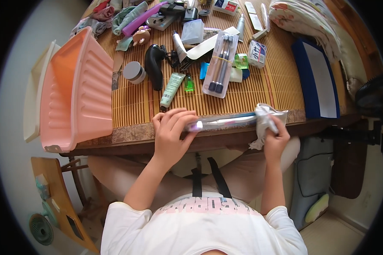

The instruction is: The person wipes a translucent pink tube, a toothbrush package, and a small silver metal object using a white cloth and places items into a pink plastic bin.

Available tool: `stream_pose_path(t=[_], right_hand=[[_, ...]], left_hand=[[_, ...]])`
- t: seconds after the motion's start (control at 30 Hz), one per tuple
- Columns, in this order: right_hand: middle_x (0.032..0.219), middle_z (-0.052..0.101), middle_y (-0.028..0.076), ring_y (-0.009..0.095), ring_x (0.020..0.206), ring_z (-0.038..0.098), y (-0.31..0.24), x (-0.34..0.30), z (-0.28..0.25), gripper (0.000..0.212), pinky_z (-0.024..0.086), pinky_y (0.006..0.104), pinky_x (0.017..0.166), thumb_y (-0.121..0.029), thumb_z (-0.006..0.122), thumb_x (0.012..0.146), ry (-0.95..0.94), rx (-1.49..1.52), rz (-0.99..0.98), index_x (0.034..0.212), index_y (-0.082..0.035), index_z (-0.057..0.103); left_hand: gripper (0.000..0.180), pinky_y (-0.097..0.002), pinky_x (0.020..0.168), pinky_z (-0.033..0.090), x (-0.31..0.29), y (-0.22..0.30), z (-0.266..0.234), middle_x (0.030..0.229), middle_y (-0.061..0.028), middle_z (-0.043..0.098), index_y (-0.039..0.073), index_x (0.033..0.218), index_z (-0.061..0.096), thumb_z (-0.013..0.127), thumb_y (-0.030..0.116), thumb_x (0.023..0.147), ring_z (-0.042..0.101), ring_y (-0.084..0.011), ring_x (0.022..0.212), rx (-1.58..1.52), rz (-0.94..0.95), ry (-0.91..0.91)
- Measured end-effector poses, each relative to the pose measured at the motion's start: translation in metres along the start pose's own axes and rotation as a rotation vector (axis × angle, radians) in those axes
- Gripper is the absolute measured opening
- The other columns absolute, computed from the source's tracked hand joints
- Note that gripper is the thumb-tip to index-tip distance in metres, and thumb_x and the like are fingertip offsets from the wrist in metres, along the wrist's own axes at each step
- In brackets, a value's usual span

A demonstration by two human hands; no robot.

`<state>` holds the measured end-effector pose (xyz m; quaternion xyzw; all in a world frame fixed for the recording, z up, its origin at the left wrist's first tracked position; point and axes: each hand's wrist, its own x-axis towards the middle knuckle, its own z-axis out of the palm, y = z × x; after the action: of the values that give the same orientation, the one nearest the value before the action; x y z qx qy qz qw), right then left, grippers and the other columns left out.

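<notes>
A long clear plastic case lies level above the table's near edge, with slender white and blue sticks showing inside and a purplish left end. My left hand is closed on that left end. In my right hand is a crumpled white cloth, pressed round the case's right end and hiding it. Just beyond are a pale green tube, a small bright green bottle and a blister pack of dark-handled toothbrushes with a band round it.
A pink ribbed plastic basket stands at the left table edge, a blue box at the right. Further back lie a black curved device, a grey-lidded jar, a clear box, a white soap-like packet and folded cloths.
</notes>
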<state>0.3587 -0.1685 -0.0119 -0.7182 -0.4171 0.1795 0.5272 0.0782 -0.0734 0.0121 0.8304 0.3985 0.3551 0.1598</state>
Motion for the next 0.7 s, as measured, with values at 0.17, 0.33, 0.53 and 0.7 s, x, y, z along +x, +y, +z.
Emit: stream_pose_path(t=[0.17, 0.33, 0.53, 0.7], right_hand=[[0.109, 0.071, 0.011, 0.016, 0.093, 0.067, -0.037, -0.001, 0.021, 0.035, 0.053, 0.0299, 0.080, 0.007, 0.056, 0.089, 0.111, 0.135, -0.117, 0.121, -0.003, 0.068], [0.120, 0.069, 0.013, 0.034, 0.122, 0.061, -0.044, -0.020, 0.066, 0.045, 0.041, 0.0476, 0.107, 0.006, 0.061, 0.076, -0.316, -0.468, -0.586, 0.118, -0.004, 0.068], [0.129, 0.066, 0.011, 0.031, 0.132, 0.053, -0.043, -0.035, 0.091, 0.048, 0.035, 0.0471, 0.111, 0.002, 0.063, 0.075, -0.274, -0.422, -0.594, 0.122, -0.004, 0.066], [0.129, 0.067, 0.010, 0.027, 0.129, 0.057, -0.072, -0.062, 0.129, 0.045, 0.040, 0.0442, 0.110, -0.003, 0.063, 0.079, -0.467, -0.271, -0.768, 0.123, -0.004, 0.067]], left_hand=[[0.029, -0.0426, 0.099, 0.039, -0.019, -0.006, -0.009, 0.110, -0.0025, 0.070, 0.010, 0.104, 0.069, 0.070, -0.001, 0.077, 0.064, -0.0208, 0.109, 0.196, 0.178, 0.103], [0.045, -0.0449, 0.107, 0.038, -0.027, -0.004, -0.017, 0.128, -0.0092, 0.064, 0.007, 0.123, 0.065, 0.068, 0.005, 0.078, 0.058, -0.0267, 0.123, 0.007, 0.087, -0.147], [0.073, -0.0360, 0.097, 0.051, -0.047, -0.017, -0.019, 0.119, -0.0116, 0.070, 0.005, 0.137, 0.054, 0.082, 0.004, 0.070, 0.069, -0.0236, 0.105, -0.212, -0.256, 0.029], [0.074, -0.0345, 0.096, 0.053, -0.044, -0.018, -0.012, 0.110, -0.0099, 0.073, 0.006, 0.138, 0.052, 0.081, 0.003, 0.070, 0.071, -0.0229, 0.103, -0.165, -0.281, 0.055]])
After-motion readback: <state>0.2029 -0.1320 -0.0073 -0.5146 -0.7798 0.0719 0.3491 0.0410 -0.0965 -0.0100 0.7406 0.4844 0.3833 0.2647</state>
